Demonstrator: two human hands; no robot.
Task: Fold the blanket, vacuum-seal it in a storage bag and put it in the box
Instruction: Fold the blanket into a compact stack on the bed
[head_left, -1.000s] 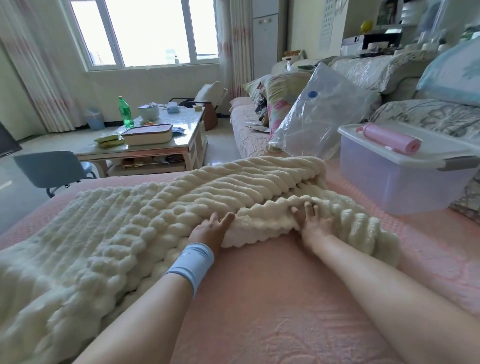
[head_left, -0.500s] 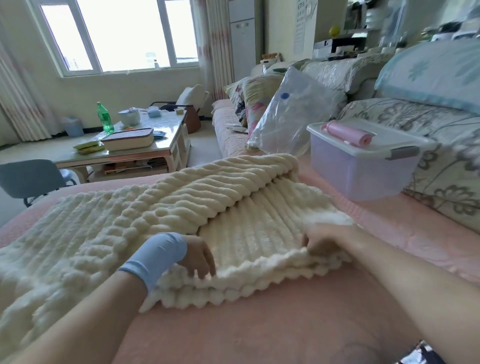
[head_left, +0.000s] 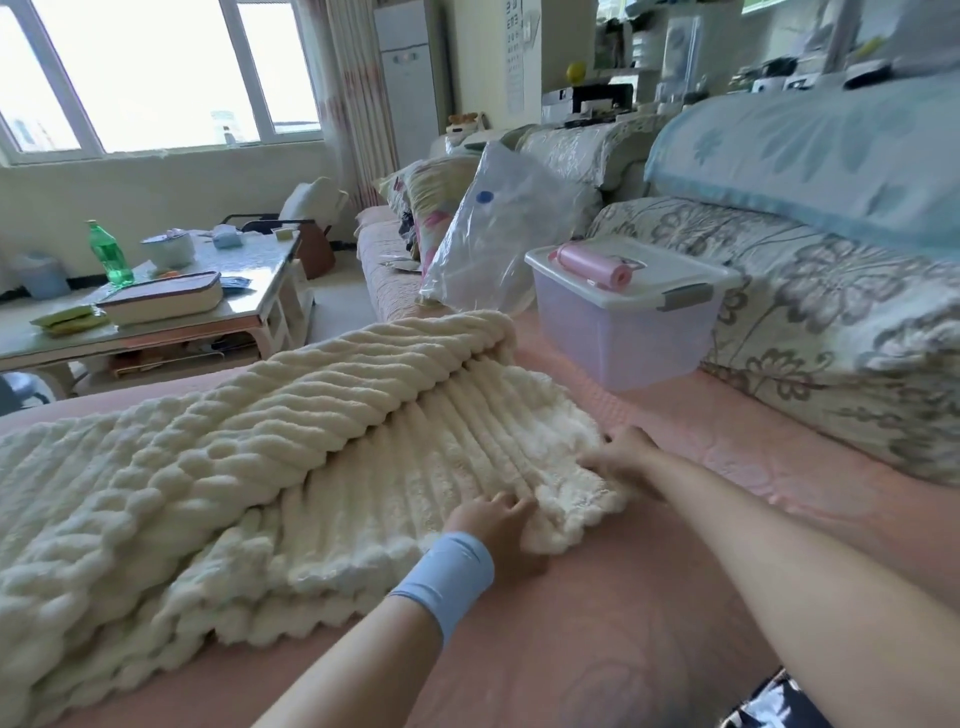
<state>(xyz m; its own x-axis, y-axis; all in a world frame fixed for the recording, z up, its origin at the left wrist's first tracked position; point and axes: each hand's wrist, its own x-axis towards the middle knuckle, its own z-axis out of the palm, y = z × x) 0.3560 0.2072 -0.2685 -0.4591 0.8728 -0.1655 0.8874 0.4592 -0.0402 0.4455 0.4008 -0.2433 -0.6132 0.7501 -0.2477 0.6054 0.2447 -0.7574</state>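
Note:
A thick cream ribbed blanket (head_left: 311, 441) lies partly folded across the pink sofa seat (head_left: 597, 623), its upper layer turned back to the far side. My left hand (head_left: 493, 525), with a blue wristband, grips the blanket's near edge. To its right, my right hand (head_left: 618, 457) holds the near right corner. A clear vacuum storage bag (head_left: 498, 254) with a blue valve leans against the cushions behind. Beside the bag stands a translucent box (head_left: 623, 338) with a white lid, a pink roll (head_left: 592, 265) lying on top.
Floral sofa back cushions (head_left: 810, 312) run along the right. A low coffee table (head_left: 249, 306) at the left carries a green bottle (head_left: 109, 254), a thick book (head_left: 161, 299) and small items. Windows and a curtain fill the far wall.
Both hands went from lying flat on the blanket to gripping its near edge. The layer's ribbed underside now lies spread out, and my left hand has slid right, closer to the right hand.

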